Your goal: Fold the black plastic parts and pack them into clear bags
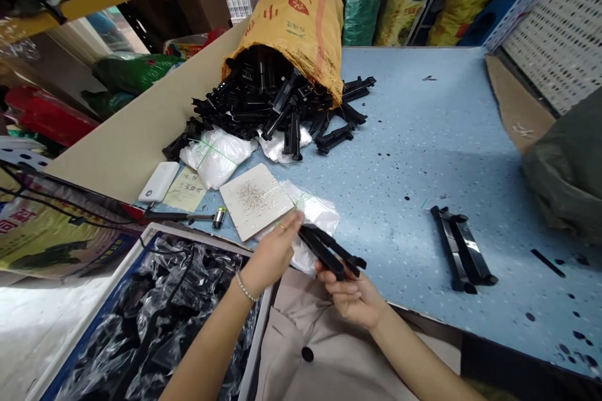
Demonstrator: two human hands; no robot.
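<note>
I have both hands on one black part, held over the near edge of the blue table (399,200), just in front of the grey-brown clothing (305,338). My left hand (275,247) is pinched on its far end, a bracelet (245,287) on that wrist; my right hand (350,297) has its fingers closed round the near end. The black part (322,252) shows me two long bars side by side, slanting down toward the right. Just beyond the left hand I see a speckled board (256,200), with a white packet (322,212) beside it. A hammer (219,217) lies to the left of the board, near a note (185,190). Farther back, a yellow sack (296,19) spills a heap (254,103) of similar parts. Another pair (473,252) lies well apart on the right. Below my left forearm stands a crate (94,307) of clear-wrapped black pieces.
</note>
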